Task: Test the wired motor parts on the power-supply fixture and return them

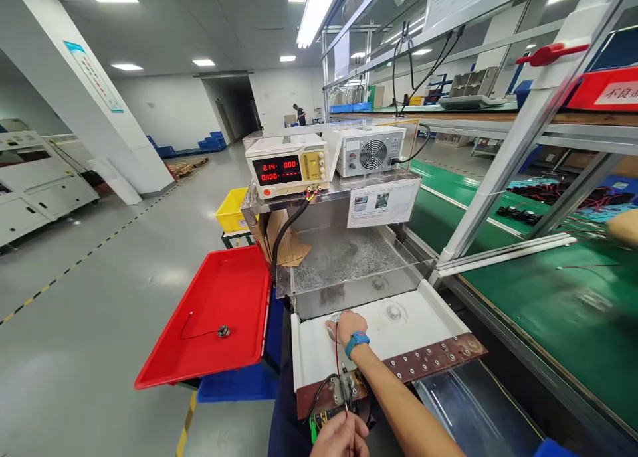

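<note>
Red tray (219, 291), far left: one small round part with a wire (222, 331) lies in it. Behind it, the power supply (288, 169) display is lit. Your left hand (339, 438), at the bottom edge, is pinched shut on a thin probe (347, 397). Your right hand (347, 325) has its fingers curled down over a metal disc (333, 321) on the white tray (423, 324). The green belt (548, 297) is to the right.
</note>
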A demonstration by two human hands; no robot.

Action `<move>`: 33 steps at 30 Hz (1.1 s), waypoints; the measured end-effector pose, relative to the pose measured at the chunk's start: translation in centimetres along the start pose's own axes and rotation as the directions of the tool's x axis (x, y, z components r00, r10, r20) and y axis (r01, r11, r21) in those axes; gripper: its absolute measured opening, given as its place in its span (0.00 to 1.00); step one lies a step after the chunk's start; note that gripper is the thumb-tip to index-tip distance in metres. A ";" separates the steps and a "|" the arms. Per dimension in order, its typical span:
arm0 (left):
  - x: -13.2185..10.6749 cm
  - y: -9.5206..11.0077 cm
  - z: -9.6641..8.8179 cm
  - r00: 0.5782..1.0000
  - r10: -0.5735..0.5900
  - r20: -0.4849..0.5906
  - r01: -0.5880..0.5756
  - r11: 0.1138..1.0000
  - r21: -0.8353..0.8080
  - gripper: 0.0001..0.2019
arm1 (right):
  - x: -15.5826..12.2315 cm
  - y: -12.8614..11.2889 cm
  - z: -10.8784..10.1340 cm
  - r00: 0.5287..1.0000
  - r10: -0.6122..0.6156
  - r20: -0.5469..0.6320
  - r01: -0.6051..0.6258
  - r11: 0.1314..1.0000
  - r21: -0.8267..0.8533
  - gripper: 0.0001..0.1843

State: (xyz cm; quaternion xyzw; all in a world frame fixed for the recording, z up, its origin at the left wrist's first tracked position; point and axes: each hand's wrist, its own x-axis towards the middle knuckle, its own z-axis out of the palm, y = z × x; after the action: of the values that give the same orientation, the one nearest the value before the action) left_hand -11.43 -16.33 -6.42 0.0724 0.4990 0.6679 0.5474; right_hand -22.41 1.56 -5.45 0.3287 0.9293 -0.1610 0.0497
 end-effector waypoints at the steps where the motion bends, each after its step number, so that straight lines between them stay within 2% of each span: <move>1: 0.1 0.2 0.5 1.000 0.001 0.016 0.000 1.000 -0.009 0.33 | 0.2 -0.2 -0.1 1.000 0.005 0.005 -0.005 1.000 -0.018 0.27; 5: -0.1 1.4 1.7 1.000 -0.024 0.005 0.025 0.998 -0.056 0.31 | 0.8 0.3 -1.1 0.997 -0.035 0.072 0.042 0.995 -0.096 0.29; 7: -0.4 2.4 1.8 0.999 -0.024 -0.033 0.022 0.998 -0.057 0.31 | 1.0 1.5 -1.4 0.985 -0.096 0.142 0.113 0.987 -0.117 0.28; 9: -0.7 3.6 1.8 0.997 0.020 -0.073 -0.023 0.999 -0.046 0.31 | 1.1 3.0 -1.6 0.961 -0.209 0.184 0.230 0.968 -0.102 0.28; 13: -0.6 6.7 2.2 0.978 0.145 -0.152 -0.147 0.989 -0.002 0.28 | 1.1 5.3 -1.1 0.886 -0.436 0.158 0.442 0.897 -0.006 0.28; 15: -0.1 8.1 2.4 0.969 0.185 -0.163 -0.185 0.983 0.016 0.27 | 1.1 5.8 -0.7 0.875 -0.466 0.131 0.469 0.883 0.013 0.21; 18: 1.2 9.5 2.3 0.964 0.218 -0.155 -0.212 0.976 0.051 0.26 | 1.2 5.7 -0.3 0.893 -0.437 0.112 0.440 0.898 -0.006 0.18; 22: 3.7 9.8 1.6 0.954 0.252 -0.165 -0.213 0.951 0.222 0.26 | 1.4 5.6 0.0 0.901 -0.420 0.107 0.423 0.906 -0.010 0.21; 26: 6.1 9.2 1.3 0.895 0.402 -0.195 -0.257 0.820 0.512 0.22 | 1.7 5.9 0.4 0.904 -0.411 0.116 0.413 0.911 0.002 0.19; 29: 7.5 8.5 1.2 0.877 0.444 -0.183 -0.267 0.768 0.582 0.16 | 1.8 6.0 0.5 0.903 -0.411 0.127 0.415 0.910 -0.001 0.19; 33: 8.5 7.7 1.0 0.868 0.463 -0.180 -0.261 0.733 0.628 0.14 | 1.6 5.7 0.2 0.891 -0.438 0.122 0.443 0.897 -0.009 0.18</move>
State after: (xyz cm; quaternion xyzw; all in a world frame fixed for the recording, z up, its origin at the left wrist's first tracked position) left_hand -19.16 -8.22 -4.05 0.2233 0.7381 0.5787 0.2654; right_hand -20.08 6.67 -7.47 0.0987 0.9779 -0.1698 0.0722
